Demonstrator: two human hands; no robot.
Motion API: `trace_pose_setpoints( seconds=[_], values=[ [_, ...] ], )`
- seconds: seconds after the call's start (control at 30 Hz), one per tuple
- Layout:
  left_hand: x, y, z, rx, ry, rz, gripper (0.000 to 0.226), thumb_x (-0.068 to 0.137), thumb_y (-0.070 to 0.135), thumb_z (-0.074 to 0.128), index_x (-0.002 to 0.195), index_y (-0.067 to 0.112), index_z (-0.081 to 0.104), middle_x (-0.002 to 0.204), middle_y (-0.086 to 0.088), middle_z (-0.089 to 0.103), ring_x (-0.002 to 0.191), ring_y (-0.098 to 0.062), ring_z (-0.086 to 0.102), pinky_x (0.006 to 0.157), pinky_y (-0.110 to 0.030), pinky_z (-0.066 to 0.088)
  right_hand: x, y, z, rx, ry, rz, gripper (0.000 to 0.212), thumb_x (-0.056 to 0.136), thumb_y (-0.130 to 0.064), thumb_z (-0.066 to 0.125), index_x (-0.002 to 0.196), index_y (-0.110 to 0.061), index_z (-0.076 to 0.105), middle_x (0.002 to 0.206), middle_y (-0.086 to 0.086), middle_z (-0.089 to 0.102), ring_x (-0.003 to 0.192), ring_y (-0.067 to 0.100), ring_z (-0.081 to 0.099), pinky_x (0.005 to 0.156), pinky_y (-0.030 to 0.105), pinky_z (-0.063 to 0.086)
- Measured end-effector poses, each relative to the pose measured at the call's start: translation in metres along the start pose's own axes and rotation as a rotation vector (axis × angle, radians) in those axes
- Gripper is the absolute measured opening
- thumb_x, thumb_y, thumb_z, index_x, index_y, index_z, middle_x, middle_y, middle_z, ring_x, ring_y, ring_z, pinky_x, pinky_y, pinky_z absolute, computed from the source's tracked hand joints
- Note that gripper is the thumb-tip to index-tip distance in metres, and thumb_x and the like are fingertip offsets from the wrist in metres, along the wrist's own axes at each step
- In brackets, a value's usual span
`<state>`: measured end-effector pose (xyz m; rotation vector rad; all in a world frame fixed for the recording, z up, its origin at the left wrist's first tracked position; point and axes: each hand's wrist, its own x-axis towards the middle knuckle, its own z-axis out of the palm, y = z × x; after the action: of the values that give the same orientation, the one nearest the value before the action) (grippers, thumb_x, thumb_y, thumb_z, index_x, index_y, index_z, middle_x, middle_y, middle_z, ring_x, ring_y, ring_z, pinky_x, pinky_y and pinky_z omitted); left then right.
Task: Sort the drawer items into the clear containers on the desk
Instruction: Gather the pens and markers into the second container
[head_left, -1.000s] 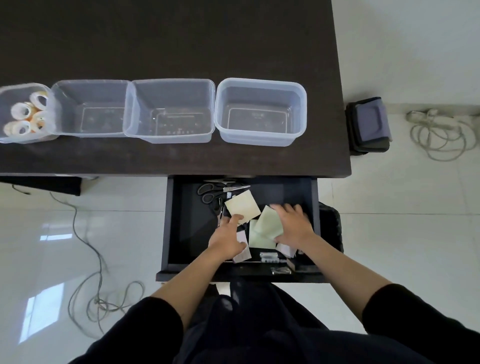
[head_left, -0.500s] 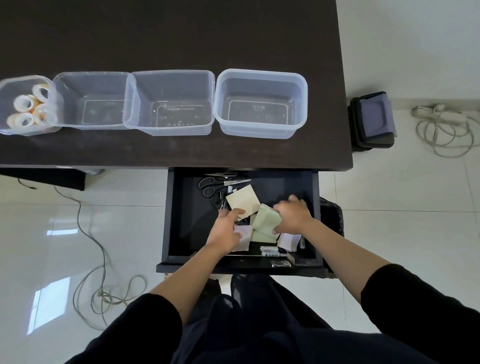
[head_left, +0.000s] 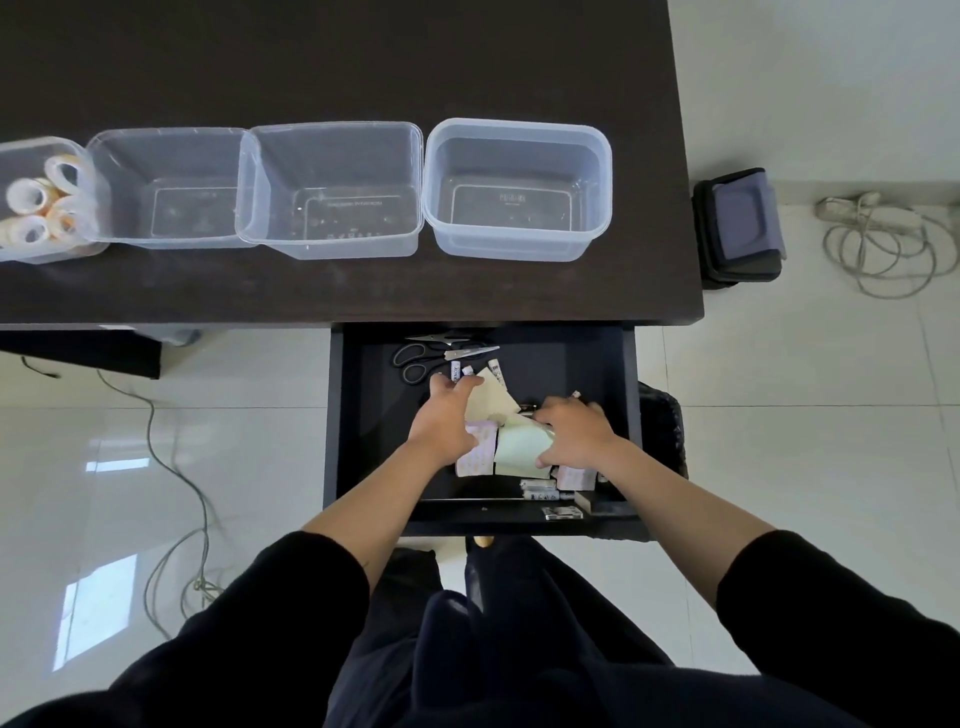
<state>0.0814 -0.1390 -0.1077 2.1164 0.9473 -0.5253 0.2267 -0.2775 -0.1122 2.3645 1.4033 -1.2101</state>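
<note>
1. At the far left of the dark desk (head_left: 337, 291) stands a clear container (head_left: 39, 202) holding tape rolls (head_left: 31, 200); it is cut off by the frame edge.
2. Right of it, in one row, stand three more clear containers: the second container (head_left: 166, 189), the third container (head_left: 332, 189) touching it, and the fourth container (head_left: 517, 189) just beside that; only their own moulded bases show inside.
3. Below the desk edge the open drawer (head_left: 353, 415) holds black-handled scissors (head_left: 431, 358) at its far left, with small white tubes (head_left: 457, 370) just beside them.
4. The left hand (head_left: 444, 415) lies over a cream note pad (head_left: 491, 397), fingers curled on its far edge; a pink patterned pad (head_left: 478, 452) sits under the wrist.
5. The right hand (head_left: 574, 434) grips a pale green note pad (head_left: 522, 449), thumb at the near edge and fingers bent over the far side.
6. Near the drawer front lie small batteries (head_left: 540, 486) and a metal clip (head_left: 561, 513).
7. On the floor at the far right sit a dark case (head_left: 740, 228) and a coiled cable (head_left: 878, 244); another cable (head_left: 176, 519) trails at the left.
</note>
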Motion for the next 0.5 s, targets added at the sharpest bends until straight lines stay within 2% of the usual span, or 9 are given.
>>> trace_pose_setpoints(
  seconds=[0.1, 0.17, 0.3, 0.4, 0.5],
  values=[
    [-0.008, -0.004, 0.000, -0.074, 0.030, -0.074, 0.088, 0.067, 0.009, 0.078, 0.137, 0.030, 0.029, 0.126, -0.008, 0.034, 0.083, -0.029, 0.061, 0.067, -0.033, 0.050, -0.003, 0.004, 0.004, 0.114, 0.061, 0.018, 0.056, 0.065, -0.039, 0.079, 0.117, -0.023, 0.062, 0.128, -0.007, 0.045, 0.118, 0.020, 0.045, 0.098, 0.041, 0.032],
    [-0.014, -0.009, 0.000, -0.102, 0.036, -0.119, 0.085, 0.066, 0.010, 0.080, 0.134, 0.028, 0.032, 0.124, -0.007, 0.038, 0.084, -0.028, 0.060, 0.066, -0.033, 0.050, -0.003, 0.003, 0.004, 0.103, 0.062, 0.010, 0.059, 0.066, -0.038, 0.079, 0.119, -0.022, 0.061, 0.127, -0.007, 0.048, 0.118, 0.021, 0.046, 0.098, 0.041, 0.033],
    [-0.022, -0.024, 0.004, -0.103, 0.029, -0.193, 0.075, 0.068, 0.019, 0.081, 0.133, 0.016, 0.043, 0.129, -0.007, 0.042, 0.101, -0.026, 0.058, 0.082, -0.034, 0.050, 0.002, 0.000, 0.003, 0.113, 0.068, 0.012, 0.056, 0.063, -0.037, 0.081, 0.112, -0.023, 0.058, 0.113, -0.006, 0.055, 0.108, 0.021, 0.052, 0.092, 0.040, 0.035],
    [-0.027, -0.035, 0.004, -0.131, 0.069, -0.229, 0.068, 0.070, 0.018, 0.080, 0.129, 0.012, 0.047, 0.126, -0.007, 0.052, 0.109, -0.025, 0.056, 0.088, -0.034, 0.049, 0.007, -0.005, 0.000, 0.140, 0.030, 0.040, 0.064, 0.061, -0.034, 0.083, 0.116, -0.023, 0.053, 0.120, -0.005, 0.055, 0.112, 0.020, 0.052, 0.096, 0.042, 0.036],
    [-0.033, -0.047, 0.003, -0.154, 0.111, -0.296, 0.056, 0.073, 0.015, 0.076, 0.122, 0.011, 0.048, 0.119, -0.009, 0.060, 0.107, -0.026, 0.058, 0.086, -0.039, 0.052, 0.012, -0.010, -0.005, 0.057, -0.049, 0.057, 0.070, 0.062, -0.036, 0.082, 0.124, -0.022, 0.053, 0.122, -0.001, 0.053, 0.112, 0.023, 0.053, 0.095, 0.042, 0.038]
  ],
)
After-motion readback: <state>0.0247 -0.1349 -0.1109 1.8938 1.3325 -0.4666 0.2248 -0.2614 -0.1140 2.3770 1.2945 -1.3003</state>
